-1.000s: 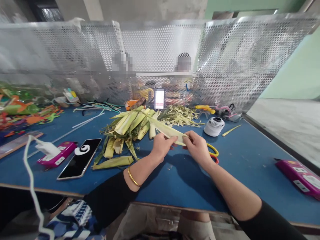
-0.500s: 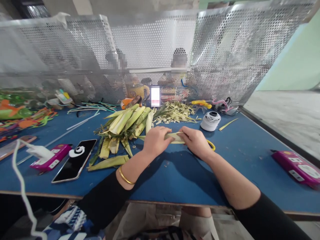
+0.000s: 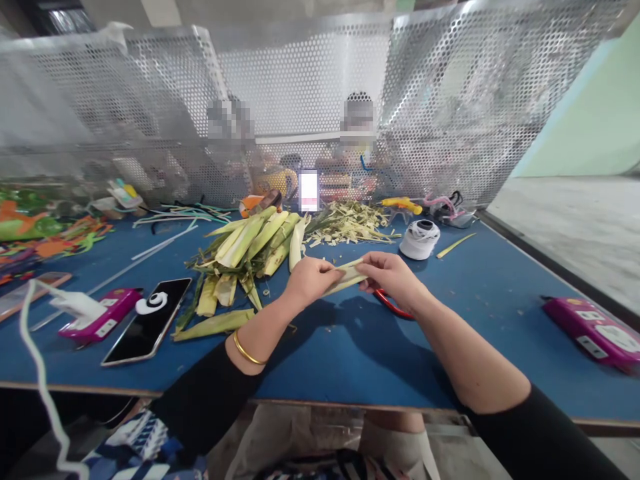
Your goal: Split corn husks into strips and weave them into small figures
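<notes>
Centrally, above the blue tabletop (image 3: 345,373), a pale, smooth, faintly ribbed husk strip (image 3: 347,277) is stretched slantwise between both hands. The left hand (image 3: 311,279) pinches it between thumb and curled fingers; the right hand (image 3: 393,275) pinches it too, thumb against forefinger, the other fingers bent beneath. A smooth golden bangle (image 3: 247,353) rings the left wrist. Partly under the right hand lies a curved, glossy red handle (image 3: 393,305). Left of the hands sprawls a heap of long, fibrous, yellow-green husks (image 3: 257,247), browned in spots, and on its far right a loose mound of thin, curly shreds (image 3: 353,223). A squat roll of white wrapping (image 3: 420,243) with a dark core stands farther right, near a slim pointed sliver (image 3: 457,245). Flat and glassy, a black phone (image 3: 150,323) lies on the near left; at the far edge rises a shiny perforated metal screen (image 3: 310,73)
</notes>
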A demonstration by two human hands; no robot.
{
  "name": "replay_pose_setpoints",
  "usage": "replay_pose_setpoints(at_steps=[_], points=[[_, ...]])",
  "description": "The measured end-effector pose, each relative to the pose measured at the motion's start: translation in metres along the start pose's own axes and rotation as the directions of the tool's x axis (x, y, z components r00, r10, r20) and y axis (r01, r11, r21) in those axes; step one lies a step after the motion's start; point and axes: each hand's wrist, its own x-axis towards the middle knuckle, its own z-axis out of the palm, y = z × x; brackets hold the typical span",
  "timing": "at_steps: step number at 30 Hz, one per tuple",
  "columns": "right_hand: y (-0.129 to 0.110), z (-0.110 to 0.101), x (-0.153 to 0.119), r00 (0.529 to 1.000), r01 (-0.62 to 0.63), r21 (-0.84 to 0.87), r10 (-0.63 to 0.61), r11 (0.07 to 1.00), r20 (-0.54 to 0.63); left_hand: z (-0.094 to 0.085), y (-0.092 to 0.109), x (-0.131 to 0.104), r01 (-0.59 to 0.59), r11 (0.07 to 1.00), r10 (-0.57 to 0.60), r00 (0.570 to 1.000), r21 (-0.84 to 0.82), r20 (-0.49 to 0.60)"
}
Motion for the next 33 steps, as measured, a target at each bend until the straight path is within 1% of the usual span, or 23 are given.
replay_pose_setpoints(at_steps=[3,5,7,9,12,15,18,20,24,29,31,33], points=[[0.0015,-0.0018,0.0006,0.999,0.044,-0.029,-0.044,0.999,0.009,-0.0018,-0.0026,0.0011,0.063,0.982,-0.050,0.996,-0.178,0.080],[0.0029,-0.0037,0.0018,0.998,0.061,-0.065,-0.061,0.996,0.011,-0.0031,-0.0030,0.0015,0.071,0.966,-0.043,0.992,-0.250,0.115],[0.0045,-0.0051,0.0030,0.996,0.084,-0.111,-0.082,0.990,0.024,-0.0037,-0.0026,0.0019,0.027,0.976,-0.009,0.996,-0.215,0.084],[0.0061,-0.0056,0.0037,0.989,0.148,-0.189,-0.144,0.971,0.034,-0.0033,-0.0021,0.0022,-0.032,0.994,0.034,0.999,-0.103,0.022],[0.0076,-0.0054,0.0035,0.960,0.263,-0.380,-0.280,0.887,0.012,-0.0023,-0.0013,0.0024,-0.081,0.996,0.082,0.996,0.038,-0.027],[0.0068,-0.0048,0.0016,0.923,0.327,-0.527,-0.386,0.784,-0.002,-0.0022,-0.0005,0.0021,-0.097,0.993,0.099,0.994,0.074,-0.033],[0.0046,-0.0043,-0.0008,0.901,0.361,-0.560,-0.434,0.745,0.003,-0.0023,0.0002,0.0016,-0.089,0.995,0.090,0.996,0.052,-0.011],[0.0034,-0.0041,-0.0017,0.908,0.337,-0.559,-0.418,0.758,-0.020,-0.0021,0.0004,0.0016,-0.085,0.996,0.085,0.996,0.034,0.008],[0.0039,-0.0043,-0.0013,0.938,0.237,-0.536,-0.334,0.810,-0.090,-0.0010,-0.0007,0.0028,-0.098,0.995,0.097,0.995,0.017,0.031],[0.0077,-0.0042,0.0019,0.930,0.259,-0.508,-0.355,0.822,-0.100,0.0007,-0.0023,0.0029,-0.102,0.995,0.102,0.987,-0.001,0.124],[0.0084,-0.0033,0.0028,0.942,0.244,-0.450,-0.320,0.859,-0.101,0.0005,-0.0019,0.0021,-0.090,0.996,0.087,0.989,0.021,0.122],[0.0084,-0.0019,0.0032,0.966,0.193,-0.365,-0.242,0.911,-0.093,-0.0005,-0.0015,0.0012,-0.068,0.997,0.066,0.995,0.025,0.081]])
